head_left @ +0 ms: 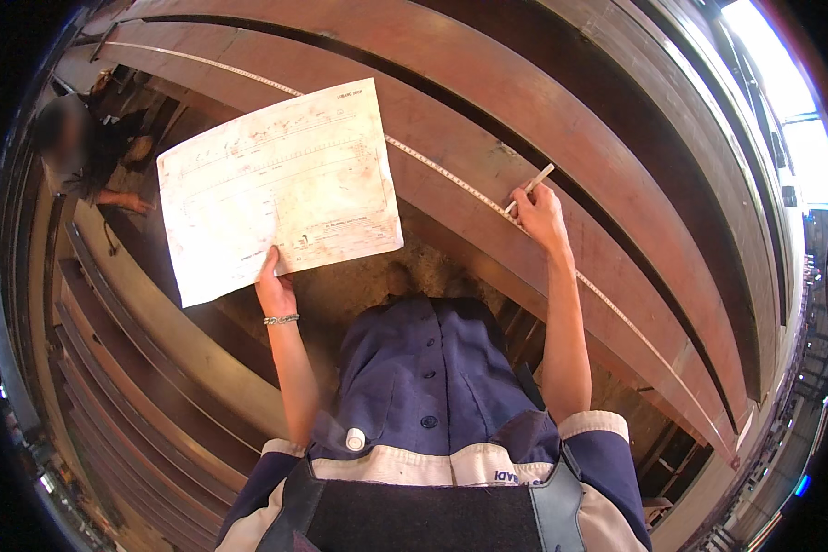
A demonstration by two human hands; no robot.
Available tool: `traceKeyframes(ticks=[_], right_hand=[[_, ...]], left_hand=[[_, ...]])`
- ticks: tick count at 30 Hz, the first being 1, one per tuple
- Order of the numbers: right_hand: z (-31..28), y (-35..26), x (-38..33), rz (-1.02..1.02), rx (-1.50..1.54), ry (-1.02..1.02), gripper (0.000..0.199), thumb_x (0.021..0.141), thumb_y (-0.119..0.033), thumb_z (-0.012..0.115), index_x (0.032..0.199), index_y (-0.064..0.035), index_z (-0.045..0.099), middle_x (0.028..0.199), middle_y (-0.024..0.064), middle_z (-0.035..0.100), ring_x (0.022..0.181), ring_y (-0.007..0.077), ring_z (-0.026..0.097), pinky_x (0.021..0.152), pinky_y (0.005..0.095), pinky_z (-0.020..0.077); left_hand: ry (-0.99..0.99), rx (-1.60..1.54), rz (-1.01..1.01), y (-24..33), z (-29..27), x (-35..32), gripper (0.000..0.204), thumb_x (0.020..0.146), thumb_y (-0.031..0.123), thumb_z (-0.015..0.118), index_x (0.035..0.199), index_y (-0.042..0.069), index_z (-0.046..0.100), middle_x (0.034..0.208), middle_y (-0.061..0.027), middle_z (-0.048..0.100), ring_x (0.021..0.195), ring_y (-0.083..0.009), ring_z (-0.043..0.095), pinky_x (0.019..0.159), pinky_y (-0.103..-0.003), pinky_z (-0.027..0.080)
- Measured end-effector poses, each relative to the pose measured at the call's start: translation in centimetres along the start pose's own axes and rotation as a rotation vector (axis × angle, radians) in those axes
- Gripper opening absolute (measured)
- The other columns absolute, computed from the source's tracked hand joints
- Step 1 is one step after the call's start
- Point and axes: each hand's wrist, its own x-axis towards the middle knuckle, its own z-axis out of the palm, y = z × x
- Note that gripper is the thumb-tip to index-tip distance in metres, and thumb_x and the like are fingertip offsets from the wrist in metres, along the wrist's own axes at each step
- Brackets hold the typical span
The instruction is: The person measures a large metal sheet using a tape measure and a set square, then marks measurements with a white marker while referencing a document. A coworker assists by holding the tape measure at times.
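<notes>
My left hand point(274, 287) grips the lower edge of a large, stained drawing sheet point(281, 189), thumb on its printed face. The sheet covers part of a rust-brown steel beam point(497, 156) and part of the tape measure point(451, 178) stretched along it. Between the fingers of my right hand point(541, 216) is a slim pale marker point(530, 189), its lower end close to the tape on the beam. Whether that tip touches the steel I cannot tell.
More long steel beams point(672, 184) lie beyond, with several others point(156, 396) stacked at the lower left. A co-worker point(87, 152) crouches at the far left, one hand reaching toward the sheet's side. Dirt floor point(432, 262) shows between the beams and my body.
</notes>
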Motion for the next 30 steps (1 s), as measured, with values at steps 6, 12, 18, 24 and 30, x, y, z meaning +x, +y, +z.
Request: traceKeyframes(ticks=[6,12,18,24,30], right_hand=[[0.2,-0.3,-0.4,0.002,-0.035,0.025,0.028,0.084,-0.023,0.056,0.083,0.0043,0.062,0.068,0.0169,0.065,0.069,0.0278,0.067,0.066,0.0378,0.0498],[0.2,-0.8,-0.7,-0.013,-0.068,0.034,0.026,0.084,-0.021,0.056,0.084,0.0048,0.061,0.069,0.0189,0.064,0.069,0.0309,0.066,0.065,0.0394,0.0494],[0.6,-2.3,-1.1,-0.414,-0.026,0.591,0.013,0.09,-0.01,0.053,0.082,-0.0002,0.056,0.061,0.0129,0.06,0.056,0.0238,0.061,0.052,0.0338,0.0457],[0.3,-0.6,-1.3,0.085,0.343,0.161,0.015,0.088,-0.015,0.054,0.08,-0.0026,0.056,0.059,0.0036,0.058,0.048,0.0076,0.051,0.042,0.0222,0.0384],[1.0,0.3,-1.6,0.096,0.132,0.16,0.023,0.084,-0.02,0.057,0.08,0.0032,0.06,0.063,0.012,0.063,0.059,0.0179,0.061,0.058,0.0326,0.0468]], left_hand=[[-0.029,0.012,0.019,-0.6,-0.5,0.8,0.037,0.09,0.014,0.06,0.121,-0.004,0.054,0.119,-0.0091,0.059,0.106,-0.0222,0.057,0.09,-0.034,0.047],[-0.027,0.021,0.02,-0.9,-0.5,1.3,0.037,0.089,0.015,0.06,0.121,-0.004,0.055,0.118,-0.009,0.06,0.104,-0.0217,0.059,0.085,-0.034,0.048],[-0.005,0.006,0.042,-1.0,-0.8,1.3,0.035,0.085,0.016,0.067,0.115,-0.002,0.061,0.113,-0.0051,0.063,0.098,-0.016,0.06,0.077,-0.029,0.047],[-0.013,-0.032,0.044,-0.8,-0.6,1.0,0.033,0.086,0.017,0.066,0.114,0.0,0.062,0.11,-0.0037,0.065,0.094,-0.0138,0.06,0.071,-0.027,0.046],[-0.005,0.003,0.056,-0.9,-0.3,0.8,0.031,0.086,0.017,0.067,0.112,0.001,0.063,0.108,-0.0032,0.065,0.092,-0.0134,0.061,0.068,-0.026,0.046]])
